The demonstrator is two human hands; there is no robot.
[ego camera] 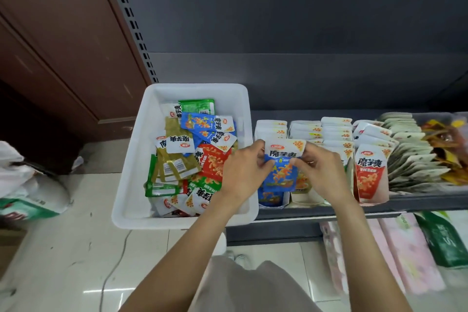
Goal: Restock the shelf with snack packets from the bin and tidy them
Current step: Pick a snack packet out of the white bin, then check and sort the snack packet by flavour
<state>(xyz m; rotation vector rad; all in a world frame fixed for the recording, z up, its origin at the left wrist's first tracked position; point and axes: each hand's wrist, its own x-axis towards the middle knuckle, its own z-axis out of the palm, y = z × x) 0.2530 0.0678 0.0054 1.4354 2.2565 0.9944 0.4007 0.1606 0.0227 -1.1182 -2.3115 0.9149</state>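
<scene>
Both hands pinch one blue packet (281, 170) over the shelf's (379, 206) front row

Left hand (243, 172) and right hand (320, 172) each have a closed grip on a side edge, packet upright above the blue row, just right of the bin (131, 159). Likely light, soft and slick foil: best held by the sealed edges. White top, blue body, orange print
</scene>
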